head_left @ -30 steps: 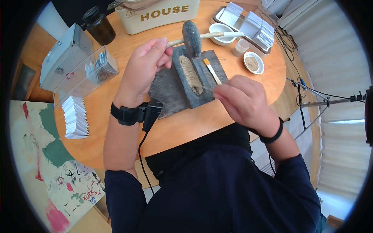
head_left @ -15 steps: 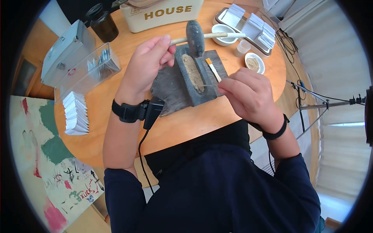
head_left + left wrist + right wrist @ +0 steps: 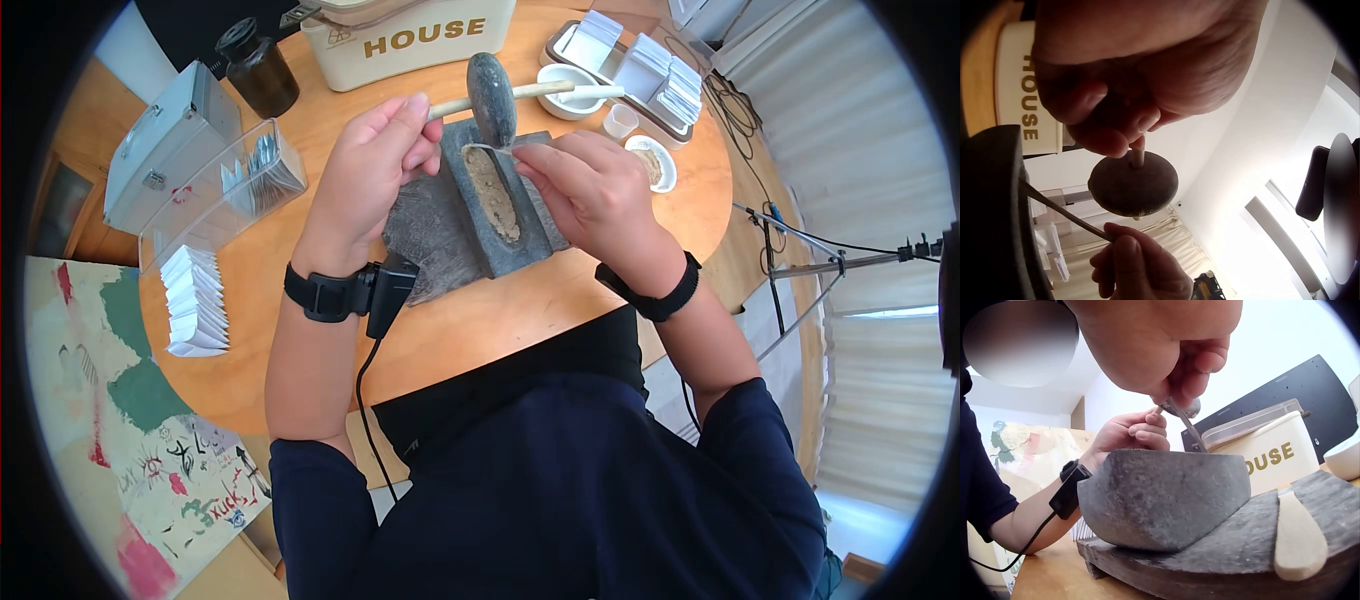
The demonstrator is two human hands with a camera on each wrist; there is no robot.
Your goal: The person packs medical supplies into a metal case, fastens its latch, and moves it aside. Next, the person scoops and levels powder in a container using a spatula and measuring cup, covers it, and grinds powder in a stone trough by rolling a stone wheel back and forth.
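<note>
My left hand [image 3: 385,150] grips one end of the wooden handle [image 3: 540,90] that runs through a grey stone grinding wheel [image 3: 490,100], holding the wheel up on edge over a stone trough [image 3: 510,262]. Light brown powder [image 3: 492,200] lies along the trough's hollow. Between thumb and fingers, my right hand [image 3: 605,190] pinches a narrow metal spatula [image 3: 1066,211], whose tip reaches into the hollow's far end, just below the wheel. In the right wrist view the trough's wall hides that tip. A brush [image 3: 1299,540] lies beside the trough, covered by my right hand in the head view.
Under the trough is a dark wooden board [image 3: 425,245]. To the right stand white bowls [image 3: 568,75], a small clear cup [image 3: 620,122] and a dish of powder [image 3: 660,170]. Folded white papers [image 3: 195,305], a clear box [image 3: 270,175] and a brown jar [image 3: 258,75] are left.
My right hand has moved with the spatula from the trough's near end to its far end, now covering the brush. The left hand still holds the wheel up in about the same place.
</note>
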